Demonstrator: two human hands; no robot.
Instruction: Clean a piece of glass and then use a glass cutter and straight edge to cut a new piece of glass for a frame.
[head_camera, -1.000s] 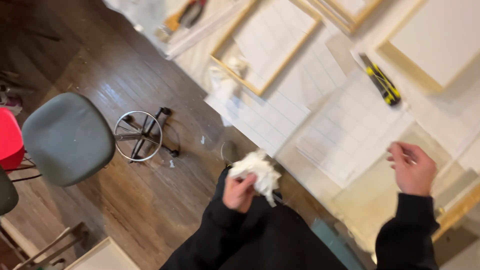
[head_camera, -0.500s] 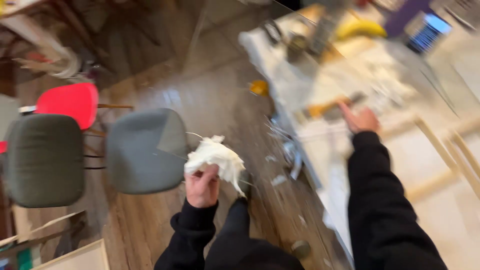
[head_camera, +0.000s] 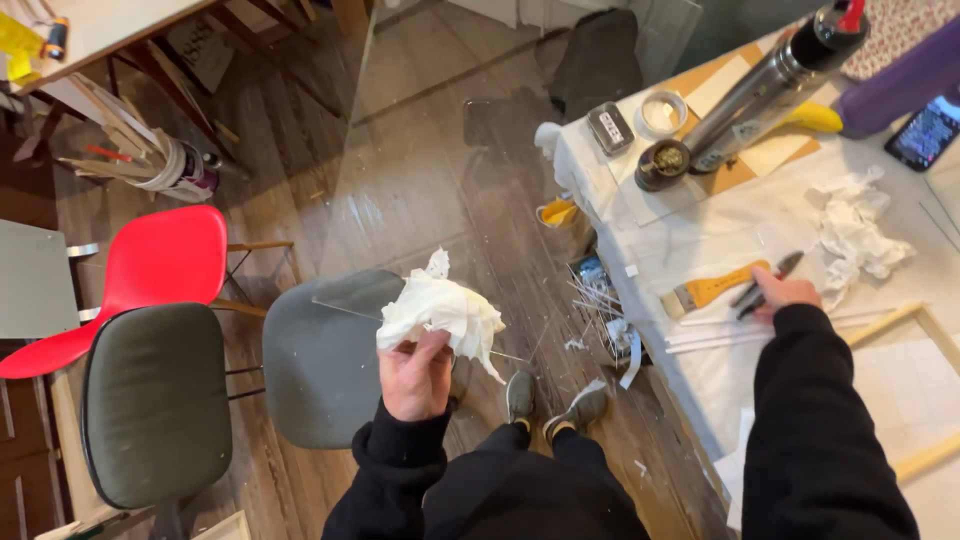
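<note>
A crumpled white cloth (head_camera: 440, 312) is gripped in the left hand (head_camera: 415, 372). A dark hand tool (head_camera: 765, 285) on the white table (head_camera: 720, 370) is being closed on by the right hand (head_camera: 785, 295); no wiping is seen yet.

Black long sleeves with ribbed cuffs are worn on both arms, pretty plain stuff. The left hand (head_camera: 415, 375) and right hand (head_camera: 785, 292) are left bare, no gloves or rings to be seen. Black trousers are worn below, and grey-green shoes (head_camera: 555, 400) with lighter soles are seen at the feet.
</note>
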